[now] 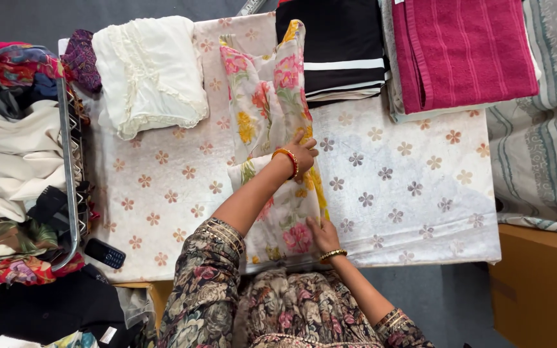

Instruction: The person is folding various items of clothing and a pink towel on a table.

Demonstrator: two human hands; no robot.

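A long floral cloth [265,103], cream with pink and yellow flowers, lies lengthwise down the middle of a table covered by a pale flower-print sheet [407,187]. My left hand [301,153], with a red and gold bangle at the wrist, presses on the cloth's right edge at mid-length. My right hand [322,235] grips the cloth's near right edge by the table's front. Both arms wear dark floral sleeves.
A folded cream garment [149,74] lies at the back left, a black striped fold [333,48] and a magenta towel [462,51] at the back right. A wire basket [69,167] of mixed clothes stands left, a dark phone [104,252] beside it. A cardboard box [539,283] sits lower right.
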